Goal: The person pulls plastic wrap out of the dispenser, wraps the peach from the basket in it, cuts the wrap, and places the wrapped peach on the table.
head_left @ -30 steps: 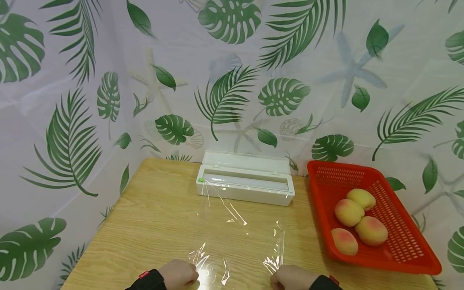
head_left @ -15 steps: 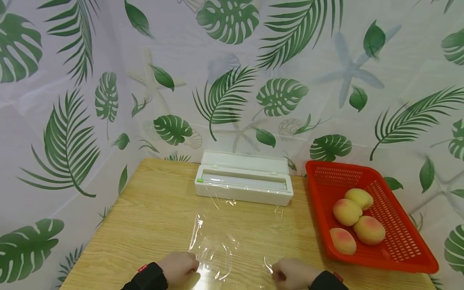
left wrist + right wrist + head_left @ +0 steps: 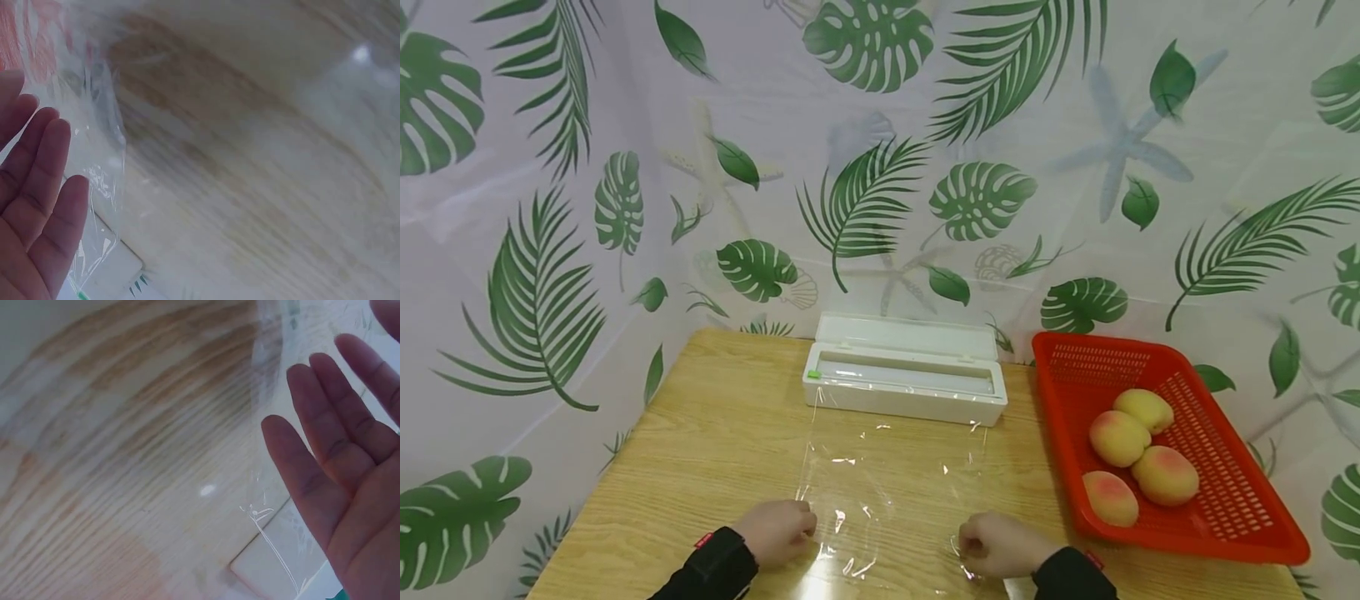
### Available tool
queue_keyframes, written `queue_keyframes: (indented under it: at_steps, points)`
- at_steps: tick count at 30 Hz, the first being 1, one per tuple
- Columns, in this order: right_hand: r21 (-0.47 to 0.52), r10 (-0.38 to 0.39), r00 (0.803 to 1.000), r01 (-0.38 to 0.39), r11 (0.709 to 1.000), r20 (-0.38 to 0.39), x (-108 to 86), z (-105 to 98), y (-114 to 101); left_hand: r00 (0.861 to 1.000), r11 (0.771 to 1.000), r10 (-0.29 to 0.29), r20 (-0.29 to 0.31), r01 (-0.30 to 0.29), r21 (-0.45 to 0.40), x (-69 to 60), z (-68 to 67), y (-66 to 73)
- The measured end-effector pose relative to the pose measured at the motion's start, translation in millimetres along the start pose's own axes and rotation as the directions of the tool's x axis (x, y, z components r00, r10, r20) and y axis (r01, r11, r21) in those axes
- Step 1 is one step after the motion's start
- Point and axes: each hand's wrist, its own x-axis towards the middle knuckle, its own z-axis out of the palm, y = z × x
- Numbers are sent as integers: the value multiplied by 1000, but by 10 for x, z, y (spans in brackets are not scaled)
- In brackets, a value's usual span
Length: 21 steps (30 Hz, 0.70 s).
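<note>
A sheet of clear plastic wrap (image 3: 850, 492) stretches over the wooden table from a white wrap dispenser box (image 3: 906, 404), whose lid stands raised at the back. At its near left corner my left hand (image 3: 777, 532) pinches the film. My right hand (image 3: 1002, 544) pinches the near right corner. In the left wrist view the film (image 3: 103, 169) runs beside the fingers (image 3: 50, 150), the lower ones loosely extended. The right wrist view shows similarly loose lower fingers (image 3: 300, 462), with film behind them. Where thumb and forefinger meet the film is partly hidden in both wrist views.
To the right stands a red plastic basket (image 3: 1240, 542) holding several peaches (image 3: 1165, 476). A small green slider (image 3: 813, 374) sits at the dispenser's left end. A leaf-patterned curtain (image 3: 880, 200) hangs behind and left of the table (image 3: 700, 450).
Both hands have moved slightly forward, toward the dispenser. The film between them and the box has gone slacker, its creases shifting. The basket and dispenser have stayed in place.
</note>
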Motion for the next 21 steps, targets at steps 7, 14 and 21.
queue_keyframes:
  at_steps: [7, 14, 21]
  points:
    - [18, 4, 1000, -4, 1000, -11, -2, -17, -29, 999, 999, 30, 12, -30, -15, 1, 121, 26]
    - [-8, 8, 996, -9, 1000, -93, -59, -305, -115, 999, 999, 35, 8, -34, -34, -12, 90, 60]
    - [-84, 125, 978, -140, 987, -167, -214, -710, -162, 1000, 999, 22, 8, -22, -39, -24, 38, 33]
